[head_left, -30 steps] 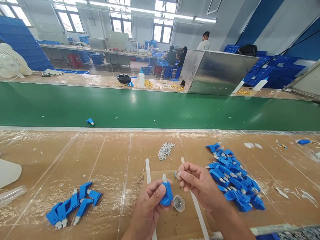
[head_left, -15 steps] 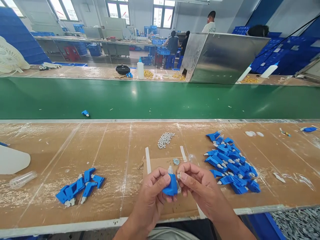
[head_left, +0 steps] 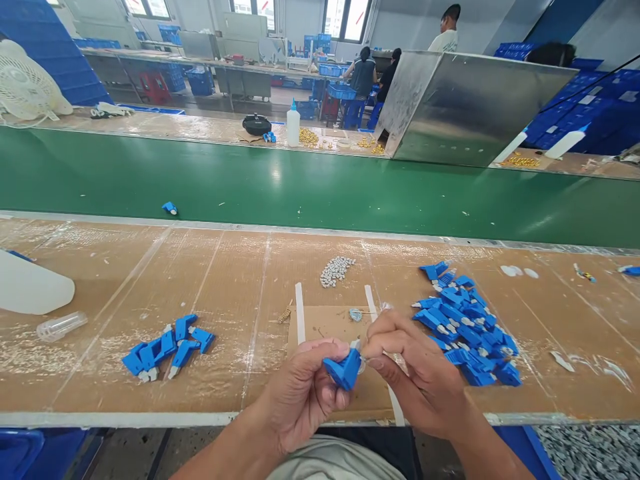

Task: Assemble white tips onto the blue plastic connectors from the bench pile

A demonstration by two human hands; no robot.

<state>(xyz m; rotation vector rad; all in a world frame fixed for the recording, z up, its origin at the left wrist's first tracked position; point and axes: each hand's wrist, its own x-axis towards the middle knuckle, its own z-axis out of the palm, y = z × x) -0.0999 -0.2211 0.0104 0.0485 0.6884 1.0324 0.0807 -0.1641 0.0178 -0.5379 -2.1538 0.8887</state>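
Note:
A blue plastic piece (head_left: 344, 371) with a pale tip is pinched in my left hand (head_left: 313, 380), its tip pointing up and right. My right hand (head_left: 417, 373) has its fingers pressed together at that tip; what they hold, if anything, is hidden. Beyond my hands lies a small heap of grey bits (head_left: 337, 272). To the right is a large pile of blue pieces (head_left: 467, 323) with pale tips. A smaller group of blue pieces (head_left: 167, 347) lies on the left.
A cardboard sheet (head_left: 320, 323) lies under my hands between white strips. A white bottle (head_left: 35, 283) and a clear tube (head_left: 61, 327) are at the left. Behind the table runs a green belt (head_left: 275, 183) with one blue piece (head_left: 170, 208). People sit and stand farther back.
The blue piece has tilted in my left hand. My right hand has turned, its fingers now over the pale tip. The camera view has shifted and tilted slightly.

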